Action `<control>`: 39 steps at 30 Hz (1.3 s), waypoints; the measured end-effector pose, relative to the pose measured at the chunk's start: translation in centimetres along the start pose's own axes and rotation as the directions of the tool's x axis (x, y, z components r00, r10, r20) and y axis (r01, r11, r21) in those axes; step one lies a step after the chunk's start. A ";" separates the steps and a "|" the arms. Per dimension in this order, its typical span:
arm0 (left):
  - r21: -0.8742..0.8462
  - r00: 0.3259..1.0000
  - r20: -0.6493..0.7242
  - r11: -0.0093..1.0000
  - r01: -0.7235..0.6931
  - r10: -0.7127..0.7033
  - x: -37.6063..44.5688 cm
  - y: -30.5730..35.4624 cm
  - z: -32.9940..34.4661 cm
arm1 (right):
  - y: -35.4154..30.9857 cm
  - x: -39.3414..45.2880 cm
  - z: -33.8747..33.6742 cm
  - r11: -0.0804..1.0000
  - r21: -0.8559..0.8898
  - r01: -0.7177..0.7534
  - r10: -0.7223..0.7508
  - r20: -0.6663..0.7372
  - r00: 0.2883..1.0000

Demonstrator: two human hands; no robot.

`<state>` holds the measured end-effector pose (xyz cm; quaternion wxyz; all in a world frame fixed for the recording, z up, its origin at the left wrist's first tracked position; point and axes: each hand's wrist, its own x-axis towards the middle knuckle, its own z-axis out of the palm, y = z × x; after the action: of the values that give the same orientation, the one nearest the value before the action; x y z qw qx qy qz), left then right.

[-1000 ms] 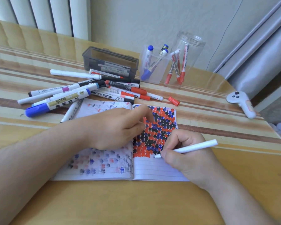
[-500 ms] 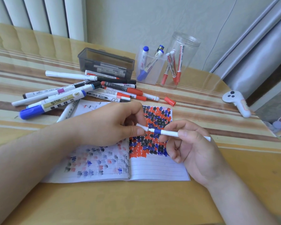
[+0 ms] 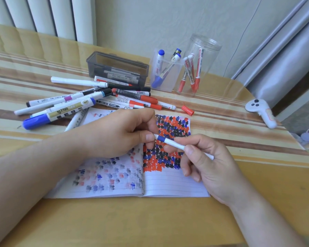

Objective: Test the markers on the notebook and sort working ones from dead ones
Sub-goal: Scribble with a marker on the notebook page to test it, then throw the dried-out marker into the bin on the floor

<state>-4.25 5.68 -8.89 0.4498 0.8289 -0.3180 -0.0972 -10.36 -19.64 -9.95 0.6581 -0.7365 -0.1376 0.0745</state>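
Marker (image 3: 175, 144), thin and white with a blue band, hangs level over the right page of the notebook (image 3: 168, 186), held between both hands above the blot of red, blue and black test marks. The step in hand looks like recapping: the left hand (image 3: 118, 132) pinches the marker's left end between thumb and forefinger, and a cap may be there, though the fingers hide it. To do it well, keep the barrel steady in the right hand, line the cap straight on the tip, and push until it seats, so the ink does not dry or smear the page. Then it should go to the right container.

The right hand (image 3: 207, 164) is curled about the barrel, thumb and forefinger gripping its middle, the other fingers loosely bent below, clear of the paper. The left hand is mostly closed, its heel low over the left page.

Far of the notebook lies a pile of untested markers (image 3: 89, 102), with a loose red cap (image 3: 187, 110) to its right. Farther off stand a dark box (image 3: 118, 65), a clear cup (image 3: 165, 72) of blue markers and a clear jar (image 3: 201, 63) of red ones.
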 end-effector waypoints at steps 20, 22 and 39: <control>0.401 0.997 0.064 0.915 -0.053 0.029 -0.2 15.4 16.6 | 1.9 -19.9 -7.4 0.996 -0.078 -0.033 -0.002 -0.419 0.908; 0.238 0.974 0.194 0.958 -0.159 0.114 -1.1 18.4 24.0 | 6.4 -28.1 -9.5 0.917 0.398 -0.026 0.254 -0.532 0.808; 0.210 0.516 0.840 0.977 -0.027 -0.166 -7.4 15.8 53.3 | 30.7 -61.9 -7.3 0.462 0.753 -0.468 0.843 -0.537 -0.031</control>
<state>-40.77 -32.47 -27.82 0.1480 0.7266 -0.4718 -0.4771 -63.86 -48.13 -43.90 0.6102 -0.4849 0.6265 0.0065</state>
